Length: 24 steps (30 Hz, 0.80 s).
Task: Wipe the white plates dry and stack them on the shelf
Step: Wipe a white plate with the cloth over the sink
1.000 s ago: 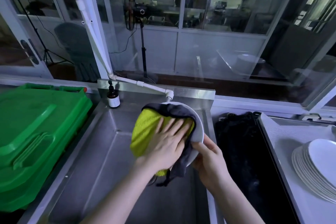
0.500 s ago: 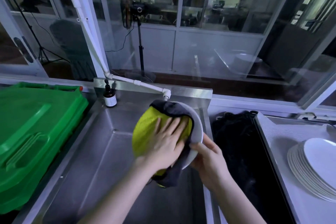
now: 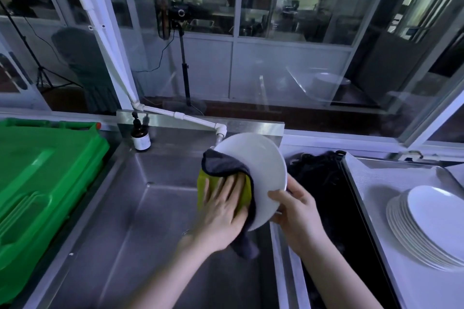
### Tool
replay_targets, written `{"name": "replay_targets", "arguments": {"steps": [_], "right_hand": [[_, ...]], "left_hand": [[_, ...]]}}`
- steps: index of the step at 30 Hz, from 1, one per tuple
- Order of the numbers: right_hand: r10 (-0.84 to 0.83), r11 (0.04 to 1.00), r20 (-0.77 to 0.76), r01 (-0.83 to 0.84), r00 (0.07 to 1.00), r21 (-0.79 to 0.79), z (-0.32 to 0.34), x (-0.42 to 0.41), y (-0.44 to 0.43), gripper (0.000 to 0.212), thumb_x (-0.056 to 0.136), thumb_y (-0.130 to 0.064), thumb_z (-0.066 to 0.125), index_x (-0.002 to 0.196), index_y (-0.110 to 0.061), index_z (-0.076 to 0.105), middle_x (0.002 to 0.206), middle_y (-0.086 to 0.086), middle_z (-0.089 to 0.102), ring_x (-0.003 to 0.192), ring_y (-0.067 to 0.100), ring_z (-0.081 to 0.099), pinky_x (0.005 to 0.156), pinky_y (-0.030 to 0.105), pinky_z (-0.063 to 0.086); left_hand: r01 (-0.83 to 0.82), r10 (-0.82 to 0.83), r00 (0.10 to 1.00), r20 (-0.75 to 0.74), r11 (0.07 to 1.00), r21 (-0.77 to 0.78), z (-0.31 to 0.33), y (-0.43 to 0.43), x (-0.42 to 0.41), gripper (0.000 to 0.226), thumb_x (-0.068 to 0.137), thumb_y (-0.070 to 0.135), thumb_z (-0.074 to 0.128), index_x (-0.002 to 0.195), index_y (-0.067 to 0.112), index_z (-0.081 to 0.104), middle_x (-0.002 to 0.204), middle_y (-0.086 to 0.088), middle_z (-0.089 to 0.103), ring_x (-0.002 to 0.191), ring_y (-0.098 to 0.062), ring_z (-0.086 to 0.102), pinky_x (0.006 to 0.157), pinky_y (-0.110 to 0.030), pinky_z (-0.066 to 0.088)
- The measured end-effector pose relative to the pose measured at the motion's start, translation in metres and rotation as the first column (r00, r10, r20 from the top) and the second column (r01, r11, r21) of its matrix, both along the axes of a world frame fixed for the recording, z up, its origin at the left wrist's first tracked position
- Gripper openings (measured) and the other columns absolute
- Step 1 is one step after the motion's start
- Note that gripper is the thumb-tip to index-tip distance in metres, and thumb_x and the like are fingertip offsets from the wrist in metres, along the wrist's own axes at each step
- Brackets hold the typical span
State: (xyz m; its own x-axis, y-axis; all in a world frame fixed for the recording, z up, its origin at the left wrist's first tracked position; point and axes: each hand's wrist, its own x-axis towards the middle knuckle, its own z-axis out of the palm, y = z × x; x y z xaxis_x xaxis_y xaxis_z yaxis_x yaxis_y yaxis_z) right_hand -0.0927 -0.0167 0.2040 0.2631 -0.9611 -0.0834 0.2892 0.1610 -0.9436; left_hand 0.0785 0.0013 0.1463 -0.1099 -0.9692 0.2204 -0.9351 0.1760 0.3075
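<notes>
Over the steel sink I hold a white plate (image 3: 258, 170) tilted up on edge. My right hand (image 3: 295, 211) grips its lower right rim, thumb on the face. My left hand (image 3: 223, 206) presses a yellow-and-grey cloth (image 3: 226, 178) flat against the plate's lower left part, fingers straight. The plate's upper face is bare. A stack of several white plates (image 3: 431, 223) lies on the white counter at the right.
The steel sink basin (image 3: 140, 208) lies below my hands, with a white faucet pipe (image 3: 190, 120) and a brown pump bottle (image 3: 141, 137) at its back. A green bin lid (image 3: 37, 183) is at the left. A dark basin (image 3: 329, 195) sits between sink and counter.
The cloth and my left hand have slid down and left off the plate's upper face, which now shows bare. My right thumb has moved onto the plate's face.
</notes>
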Motion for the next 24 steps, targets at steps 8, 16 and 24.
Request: {"name": "replay_targets", "arguments": {"steps": [8, 16, 24], "right_hand": [[0.196, 0.98, -0.09, -0.198, 0.977, -0.021, 0.007, -0.014, 0.004, 0.051, 0.079, -0.004, 0.057, 0.124, -0.024, 0.069, 0.093, 0.006, 0.073, 0.075, 0.013, 0.068, 0.057, 0.026, 0.053], [0.028, 0.894, -0.705, -0.333, 0.709, -0.3, 0.06, -0.031, -0.029, 0.042, 0.099, -0.007, 0.055, 0.128, -0.035, 0.065, 0.109, -0.007, 0.074, 0.104, 0.012, 0.068, 0.091, 0.038, 0.055], [-0.157, 0.723, -0.86, -0.537, 0.485, -0.434, 0.055, 0.016, -0.044, 0.02, 0.098, -0.016, 0.059, 0.117, -0.015, 0.065, 0.086, -0.008, 0.064, 0.09, 0.021, 0.064, 0.066, 0.019, 0.037]], "left_hand": [[-0.018, 0.033, 0.997, 0.069, 0.979, -0.204, 0.043, -0.038, 0.012, 0.067, 0.086, 0.046, 0.041, 0.132, -0.001, 0.056, 0.131, -0.027, 0.057, 0.116, -0.047, 0.057, 0.101, -0.069, 0.035], [-0.181, 0.112, 0.77, -0.628, 0.982, -0.046, 0.041, -0.053, 0.047, 0.039, 0.081, 0.005, 0.074, 0.062, 0.03, 0.051, 0.053, 0.011, 0.054, 0.048, -0.003, 0.048, 0.053, -0.028, 0.04], [0.106, -0.073, 0.782, -0.619, 0.994, 0.016, 0.064, -0.053, 0.053, 0.02, 0.075, 0.037, 0.08, 0.062, 0.038, 0.064, 0.053, 0.015, 0.052, 0.05, 0.005, 0.043, 0.05, -0.019, 0.032]]}}
